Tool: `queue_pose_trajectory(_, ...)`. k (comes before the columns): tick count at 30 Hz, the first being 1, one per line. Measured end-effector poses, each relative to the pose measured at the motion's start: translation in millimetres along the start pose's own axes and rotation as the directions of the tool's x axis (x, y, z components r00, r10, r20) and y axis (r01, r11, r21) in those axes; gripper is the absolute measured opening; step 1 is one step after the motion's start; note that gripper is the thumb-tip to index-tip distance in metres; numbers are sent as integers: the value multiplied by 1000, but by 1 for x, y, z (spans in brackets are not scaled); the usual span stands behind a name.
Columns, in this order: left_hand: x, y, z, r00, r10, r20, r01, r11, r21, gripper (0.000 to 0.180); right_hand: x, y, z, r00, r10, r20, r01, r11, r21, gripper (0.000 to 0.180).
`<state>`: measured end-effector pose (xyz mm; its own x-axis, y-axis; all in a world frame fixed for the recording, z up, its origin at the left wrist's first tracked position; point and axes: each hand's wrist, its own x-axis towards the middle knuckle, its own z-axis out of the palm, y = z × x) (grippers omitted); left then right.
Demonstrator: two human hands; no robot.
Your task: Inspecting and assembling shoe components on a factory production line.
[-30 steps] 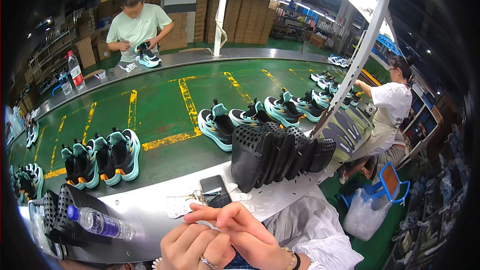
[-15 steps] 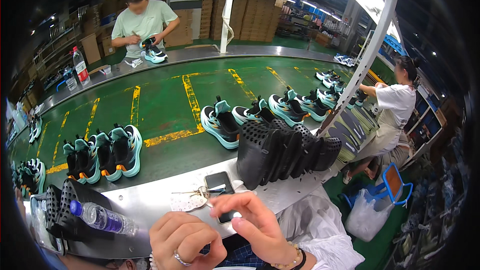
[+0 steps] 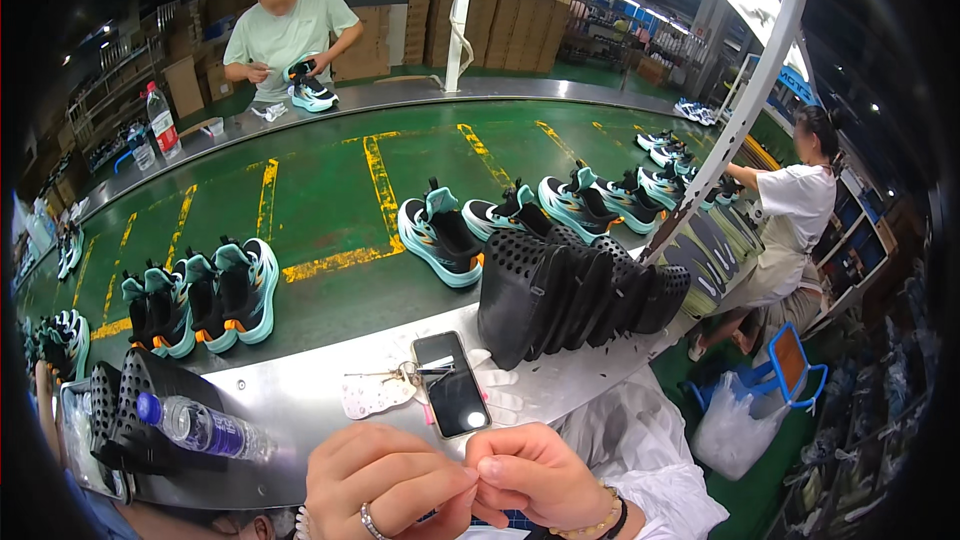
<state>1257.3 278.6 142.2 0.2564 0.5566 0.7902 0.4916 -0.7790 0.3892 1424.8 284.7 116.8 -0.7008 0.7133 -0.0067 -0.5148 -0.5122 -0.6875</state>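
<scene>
My left hand, with a ring on one finger, and my right hand, with bracelets at the wrist, meet fingertip to fingertip at the table's near edge. Both are closed in a pinch; whatever lies between the fingertips is hidden or too small to name. Just beyond them a smartphone lies face up on the metal table. Beside the phone are a bunch of keys and a pale spotted pouch-like piece. A whitish glove lies partly beneath the phone.
Black perforated shoe-shaped forms stand at right, with more at left behind a water bottle. Teal-black sneakers line the green conveyor. One co-worker handles a sneaker opposite; another is at right.
My hands have come together, and the loosely curled right fingers have closed into a pinch against the left. More of the phone shows. The co-worker opposite has shifted a hand near the sneaker.
</scene>
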Motion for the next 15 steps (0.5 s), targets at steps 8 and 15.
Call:
queue_pose_trajectory(8,5,3,3,997,73,15,-74,995,67,24,-5,-8,-3,999,48,9,-47,996,-78,26)
queue_pose_trajectory(15,17,11,-3,987,136,88,-143,987,77,21,-7,-2,-14,997,82,2,-81,988,-134,26)
